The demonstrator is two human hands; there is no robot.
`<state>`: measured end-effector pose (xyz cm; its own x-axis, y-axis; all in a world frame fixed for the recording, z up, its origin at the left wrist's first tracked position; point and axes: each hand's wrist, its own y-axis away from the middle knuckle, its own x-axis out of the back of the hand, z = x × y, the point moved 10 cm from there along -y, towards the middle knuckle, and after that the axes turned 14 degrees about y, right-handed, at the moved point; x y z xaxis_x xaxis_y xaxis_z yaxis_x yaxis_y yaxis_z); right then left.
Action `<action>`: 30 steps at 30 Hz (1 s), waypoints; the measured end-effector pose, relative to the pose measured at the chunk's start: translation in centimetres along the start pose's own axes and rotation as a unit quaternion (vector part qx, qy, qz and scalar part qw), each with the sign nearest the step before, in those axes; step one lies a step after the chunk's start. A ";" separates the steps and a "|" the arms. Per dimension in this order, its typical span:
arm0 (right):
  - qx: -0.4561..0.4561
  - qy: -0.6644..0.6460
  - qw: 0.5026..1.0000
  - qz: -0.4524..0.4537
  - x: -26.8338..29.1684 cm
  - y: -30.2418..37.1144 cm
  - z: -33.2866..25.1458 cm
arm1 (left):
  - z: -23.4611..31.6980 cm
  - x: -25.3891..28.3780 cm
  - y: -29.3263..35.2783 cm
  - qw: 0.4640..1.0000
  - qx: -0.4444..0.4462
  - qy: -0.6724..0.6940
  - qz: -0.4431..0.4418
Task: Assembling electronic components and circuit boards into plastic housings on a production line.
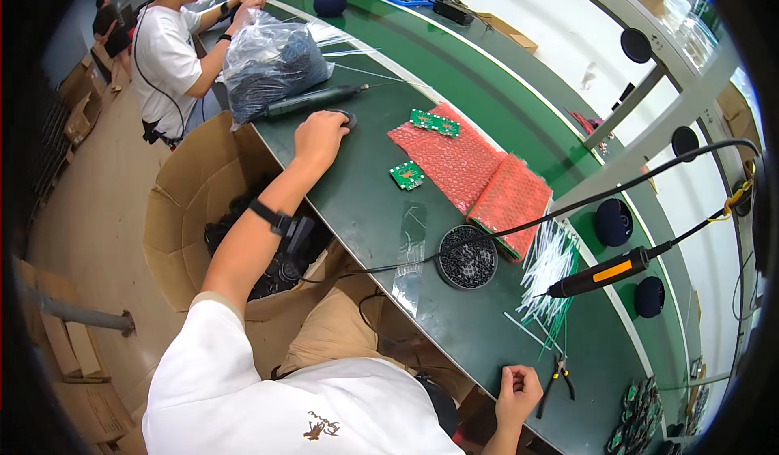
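Note:
My left hand point(319, 140) reaches across the green bench, its fingers closed over a small dark round piece point(348, 120) that they mostly cover. Just beyond it lies a dark electric screwdriver point(316, 100), beside a clear plastic bag point(276, 66) of dark parts. By the bench's near edge, my right hand point(518, 392) is curled, and whatever is inside its fingers is hidden. Pliers point(558, 380) with black and yellow handles lie next to it. Two green circuit boards point(406, 175) are to the right of my left hand, one of them on red bubble wrap point(446, 159).
A round tin of black screws point(466, 257) and a pile of white strips point(548, 268) sit mid-bench. Over them hangs a black and orange screwdriver point(600, 273) on a cable. An open carton point(182, 203) stands at the left edge. A co-worker point(174, 57) handles the bag.

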<state>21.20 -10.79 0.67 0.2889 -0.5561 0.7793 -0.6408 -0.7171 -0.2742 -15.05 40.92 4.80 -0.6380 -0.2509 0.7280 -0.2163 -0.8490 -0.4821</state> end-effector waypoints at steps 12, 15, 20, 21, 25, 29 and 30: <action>-0.075 -0.338 0.916 -0.202 -7.1 -2.1 -10.4 | 25.9 -1.1 19.3 0.822 -0.101 0.456 -0.327; -0.132 -0.305 0.930 -0.156 -7.0 -3.8 -7.8 | 22.8 -0.9 13.5 0.898 -0.122 0.397 -0.145; -0.164 -0.189 0.958 -0.142 -5.0 -3.9 -2.4 | 11.9 -6.9 5.3 0.994 0.001 -0.008 -0.110; -0.158 -0.198 0.959 -0.131 -4.6 -3.8 -1.9 | 11.1 -7.7 4.9 0.993 -0.006 -0.004 -0.116; -0.133 -0.084 0.981 -0.113 -3.7 -3.2 -0.9 | 10.4 -7.2 4.9 0.977 0.003 0.171 -0.129; -0.030 0.004 0.998 -0.062 -2.4 -3.4 -2.7 | 12.7 -3.2 8.6 0.839 0.112 0.510 -0.153; -0.024 0.000 0.998 -0.063 -2.4 -3.4 -3.0 | 13.9 -1.8 10.7 0.812 0.113 0.551 -0.159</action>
<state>20.58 -5.74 1.45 0.3685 -0.4631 0.8061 -0.6329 -0.7601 -0.1473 -5.99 25.83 5.08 -0.8775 0.4589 -0.1395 -0.4368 -0.8847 -0.1630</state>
